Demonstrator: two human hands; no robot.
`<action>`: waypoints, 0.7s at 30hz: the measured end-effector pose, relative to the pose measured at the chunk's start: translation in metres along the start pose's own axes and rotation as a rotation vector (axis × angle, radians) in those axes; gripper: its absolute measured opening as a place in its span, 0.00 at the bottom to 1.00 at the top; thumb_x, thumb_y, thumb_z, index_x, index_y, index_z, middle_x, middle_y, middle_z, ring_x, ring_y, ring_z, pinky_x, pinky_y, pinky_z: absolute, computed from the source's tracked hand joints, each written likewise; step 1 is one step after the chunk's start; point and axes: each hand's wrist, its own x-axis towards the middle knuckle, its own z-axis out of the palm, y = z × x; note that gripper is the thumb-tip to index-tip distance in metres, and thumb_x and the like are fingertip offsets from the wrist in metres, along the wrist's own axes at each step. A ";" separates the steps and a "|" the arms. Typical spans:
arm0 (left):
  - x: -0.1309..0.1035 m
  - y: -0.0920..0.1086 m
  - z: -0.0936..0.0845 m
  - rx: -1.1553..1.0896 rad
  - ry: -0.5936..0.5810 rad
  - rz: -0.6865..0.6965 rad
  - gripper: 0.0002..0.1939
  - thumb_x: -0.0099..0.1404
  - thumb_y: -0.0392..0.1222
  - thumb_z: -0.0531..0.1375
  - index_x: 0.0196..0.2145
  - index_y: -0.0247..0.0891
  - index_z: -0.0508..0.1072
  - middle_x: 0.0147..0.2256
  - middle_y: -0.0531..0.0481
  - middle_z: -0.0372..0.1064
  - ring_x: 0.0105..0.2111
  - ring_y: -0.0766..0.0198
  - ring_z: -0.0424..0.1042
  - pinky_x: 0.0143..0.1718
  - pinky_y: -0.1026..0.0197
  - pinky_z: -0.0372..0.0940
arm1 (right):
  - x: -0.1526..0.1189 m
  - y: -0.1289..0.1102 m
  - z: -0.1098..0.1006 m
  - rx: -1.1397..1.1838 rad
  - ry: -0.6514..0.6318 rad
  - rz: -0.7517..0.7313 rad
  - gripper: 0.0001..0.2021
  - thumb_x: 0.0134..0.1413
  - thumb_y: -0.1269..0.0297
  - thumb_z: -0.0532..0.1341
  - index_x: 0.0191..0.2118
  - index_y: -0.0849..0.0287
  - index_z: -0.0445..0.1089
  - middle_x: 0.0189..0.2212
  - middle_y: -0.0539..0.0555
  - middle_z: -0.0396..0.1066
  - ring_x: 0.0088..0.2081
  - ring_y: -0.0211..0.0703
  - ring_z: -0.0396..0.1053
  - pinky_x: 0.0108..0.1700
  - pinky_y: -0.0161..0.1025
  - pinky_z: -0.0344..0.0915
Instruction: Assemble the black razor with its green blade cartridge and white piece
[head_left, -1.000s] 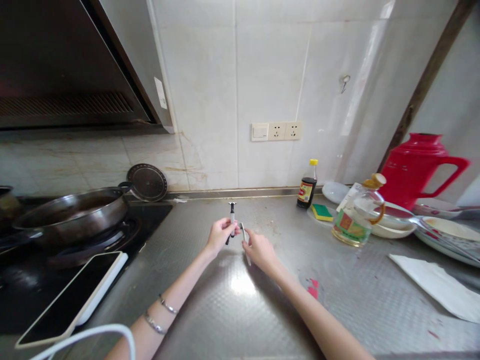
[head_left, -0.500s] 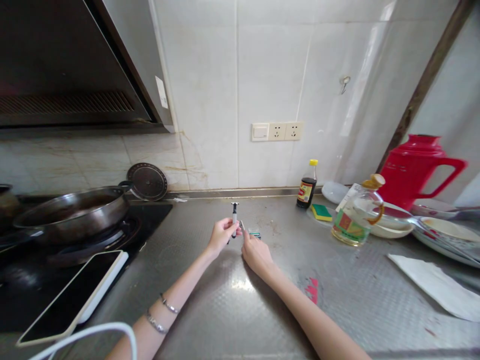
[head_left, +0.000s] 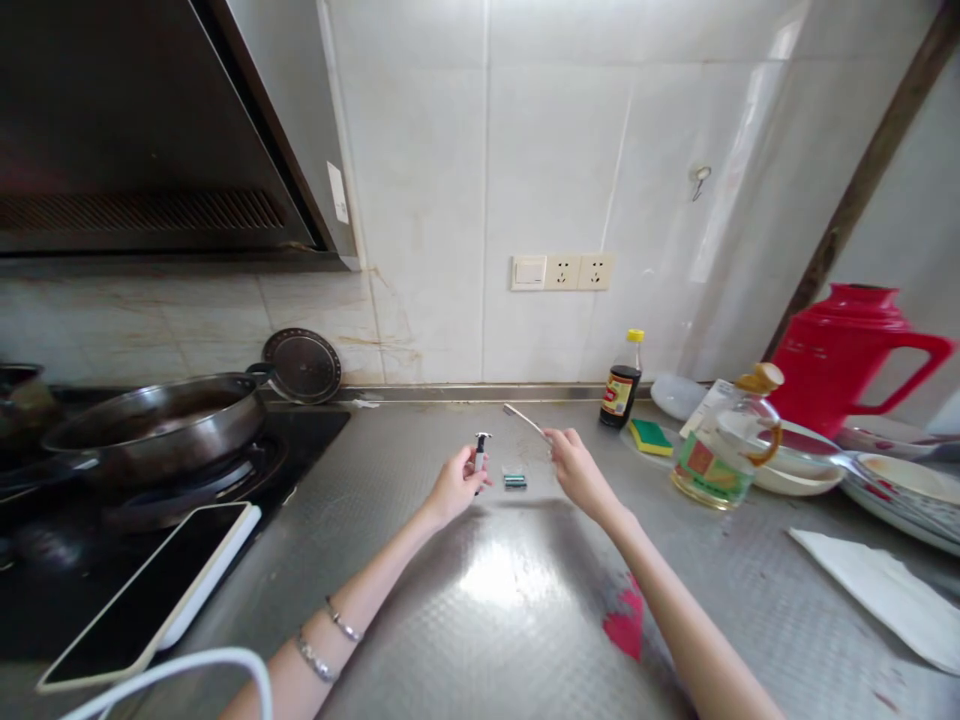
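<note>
My left hand (head_left: 452,487) is closed around the handle of a razor (head_left: 480,453), held upright with its T-shaped head on top. In my right hand (head_left: 582,472) is a thin, pale toothbrush (head_left: 529,421), its small bristled head pointing up and left, away from the razor. Between the two hands, a small green and dark cartridge-like piece (head_left: 514,481) lies on the steel counter (head_left: 420,640). Both hands are above the counter, and the fingertips of the right are partly hidden.
To the left are a pan (head_left: 154,425) on the stove and a phone (head_left: 150,600) with a white cable (head_left: 217,655) near it. On the right stand a soy sauce bottle (head_left: 619,390), a sponge (head_left: 651,437), an oil jug (head_left: 720,465), a red thermos (head_left: 844,360), bowls and a white sheet (head_left: 877,590).
My right hand has moved right with the toothbrush, away from the razor, so the green piece shows fully. The razor stays in my left hand, and the view has shifted slightly.
</note>
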 end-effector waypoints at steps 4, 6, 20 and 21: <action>-0.001 -0.008 -0.002 0.029 -0.035 0.034 0.11 0.54 0.31 0.58 0.36 0.37 0.65 0.30 0.52 0.64 0.28 0.65 0.72 0.25 0.68 0.61 | -0.004 -0.001 -0.009 -0.031 0.052 -0.148 0.26 0.49 0.81 0.45 0.54 0.58 0.59 0.42 0.58 0.60 0.40 0.41 0.63 0.44 0.36 0.60; -0.001 -0.011 -0.002 0.040 -0.045 0.073 0.10 0.54 0.31 0.58 0.36 0.37 0.65 0.31 0.51 0.65 0.29 0.66 0.71 0.29 0.67 0.62 | -0.006 -0.008 -0.010 -0.051 0.095 -0.214 0.28 0.49 0.82 0.44 0.55 0.56 0.59 0.43 0.57 0.61 0.42 0.42 0.62 0.45 0.38 0.60; 0.000 -0.015 -0.004 0.255 -0.060 0.176 0.08 0.57 0.31 0.53 0.36 0.37 0.62 0.28 0.52 0.67 0.32 0.66 0.70 0.37 0.63 0.63 | -0.012 -0.002 -0.021 -0.154 0.210 -0.427 0.30 0.50 0.83 0.47 0.55 0.50 0.61 0.40 0.56 0.64 0.40 0.43 0.61 0.44 0.42 0.58; -0.001 -0.016 -0.003 0.256 -0.068 0.165 0.08 0.57 0.31 0.53 0.36 0.37 0.62 0.28 0.52 0.67 0.32 0.66 0.70 0.36 0.63 0.63 | -0.013 -0.005 -0.019 -0.146 0.222 -0.424 0.29 0.50 0.82 0.47 0.56 0.50 0.61 0.41 0.56 0.64 0.41 0.43 0.61 0.44 0.42 0.58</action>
